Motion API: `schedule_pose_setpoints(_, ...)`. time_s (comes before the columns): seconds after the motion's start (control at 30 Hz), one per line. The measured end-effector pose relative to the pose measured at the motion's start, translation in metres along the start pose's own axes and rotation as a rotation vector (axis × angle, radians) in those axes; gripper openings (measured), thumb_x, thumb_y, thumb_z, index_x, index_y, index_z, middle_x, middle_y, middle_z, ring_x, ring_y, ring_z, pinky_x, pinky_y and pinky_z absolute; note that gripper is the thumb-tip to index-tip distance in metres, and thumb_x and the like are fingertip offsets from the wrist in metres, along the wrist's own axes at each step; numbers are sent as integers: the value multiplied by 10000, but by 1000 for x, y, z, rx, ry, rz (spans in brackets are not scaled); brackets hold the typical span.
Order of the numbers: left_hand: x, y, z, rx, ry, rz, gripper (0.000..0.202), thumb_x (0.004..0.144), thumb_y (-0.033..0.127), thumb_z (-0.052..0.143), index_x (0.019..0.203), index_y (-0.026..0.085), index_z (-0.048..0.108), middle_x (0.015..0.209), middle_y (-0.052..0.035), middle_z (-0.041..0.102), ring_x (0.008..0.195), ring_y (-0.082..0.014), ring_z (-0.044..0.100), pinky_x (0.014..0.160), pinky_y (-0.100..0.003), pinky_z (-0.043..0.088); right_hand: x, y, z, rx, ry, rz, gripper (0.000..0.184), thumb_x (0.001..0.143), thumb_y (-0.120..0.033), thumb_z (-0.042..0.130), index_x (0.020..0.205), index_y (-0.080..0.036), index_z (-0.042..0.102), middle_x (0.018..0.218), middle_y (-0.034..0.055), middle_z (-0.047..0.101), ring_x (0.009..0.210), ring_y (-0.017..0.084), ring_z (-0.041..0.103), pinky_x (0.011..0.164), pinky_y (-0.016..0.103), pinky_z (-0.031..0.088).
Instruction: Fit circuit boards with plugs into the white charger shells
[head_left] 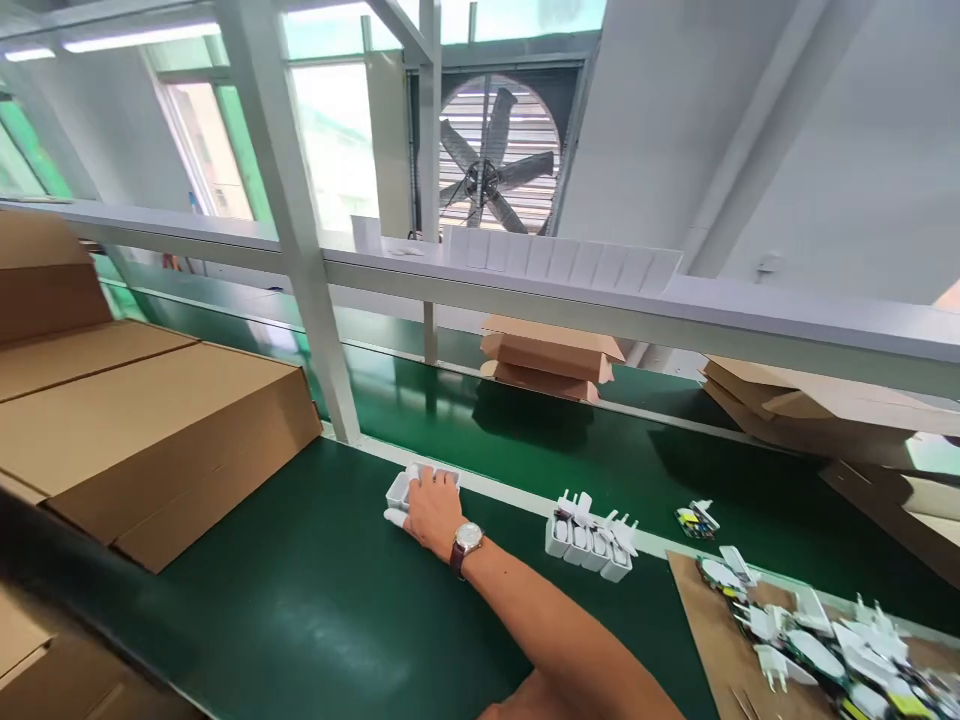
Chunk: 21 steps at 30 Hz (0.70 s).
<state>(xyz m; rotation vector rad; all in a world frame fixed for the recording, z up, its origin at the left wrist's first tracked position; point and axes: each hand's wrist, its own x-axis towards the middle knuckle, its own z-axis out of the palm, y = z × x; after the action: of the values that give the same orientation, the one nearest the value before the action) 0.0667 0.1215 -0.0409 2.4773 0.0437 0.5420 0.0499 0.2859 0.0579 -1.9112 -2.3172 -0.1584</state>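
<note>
My right hand (431, 510) reaches far forward over the green conveyor belt (315, 600), with a brown-strapped watch on its wrist. Its fingers curl over a small cluster of white plastic charger shells (399, 489) near the belt's far rail, and a white cot covers the thumb tip. To the right stands a second row of white shells with plug prongs (589, 535). My left hand is out of view.
Large flat cardboard boxes (150, 440) lie at the left. At the right, a cardboard sheet (712, 640) carries several white plug parts and circuit boards (817, 655). One loose board (696, 520) lies on the belt. Folded cartons (551, 358) sit on the far lane. A white frame post (307, 290) stands nearby.
</note>
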Motion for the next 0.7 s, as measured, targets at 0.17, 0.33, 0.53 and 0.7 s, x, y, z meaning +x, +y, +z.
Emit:
schedule_pose_setpoints(0.17,-9,8,-1,30,158,156,219,942,347,624,1121,243,697,1092,-103,783,933,-292,745,788,-391,629,-62,31,-29,27,110,-141,561,955,-603,598,1150,-83,682,1428,256,565,1240,336,580,1085,502,460)
schedule_pose_setpoints(0.33,-6,15,-30,56,393,217,163,984,187,542,1058,226,683,911,-83,762,798,-224,735,720,-328,609,-214,83,-91,91,423,-57,415,1044,-423,516,1310,-116,597,1293,169,685,1224,258,632,1033,413,545)
schedule_pose_setpoints(0.53,51,33,-52,1,224,296,205,1002,219,539,1186,229,630,1157,-95,720,1057,-209,713,948,-352,598,-445,110,-166,-114,752,328,443,997,-147,532,1433,-224,543,1217,140,719,1087,260,726,914,424,630)
schedule_pose_setpoints(0.7,172,31,-45,128,225,85,281,894,293,543,1140,194,634,1168,-103,722,1152,-266,679,1058,-427,550,-627,105,-178,-511,763,943,326,1008,-262,543,1319,-199,621,1186,139,724,1069,261,725,962,436,605)
